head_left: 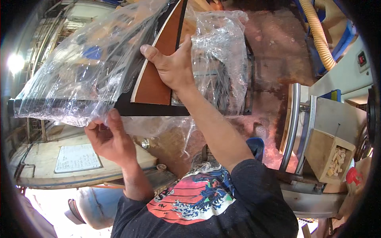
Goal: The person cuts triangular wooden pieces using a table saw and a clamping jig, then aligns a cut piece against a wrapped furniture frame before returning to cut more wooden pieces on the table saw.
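Note:
My right hand grips a narrow tapering reddish-brown panel with a pale edge, thumb on the near face and fingers curled over the far side. The panel lies against a black frame. Crumpled clear plastic film drapes over the frame's left part and more film bunches to its right. Lower left of the panel, my left hand pinches the film's lower edge at the frame's near bar, fingers curled underneath and partly hidden.
A pale bench with a white board stands at left, above a blue tank. At right are a ribbed yellow hose, metal tubes, a grey cabinet and a wooden box of small blocks. Reddish flooring shows beyond the frame.

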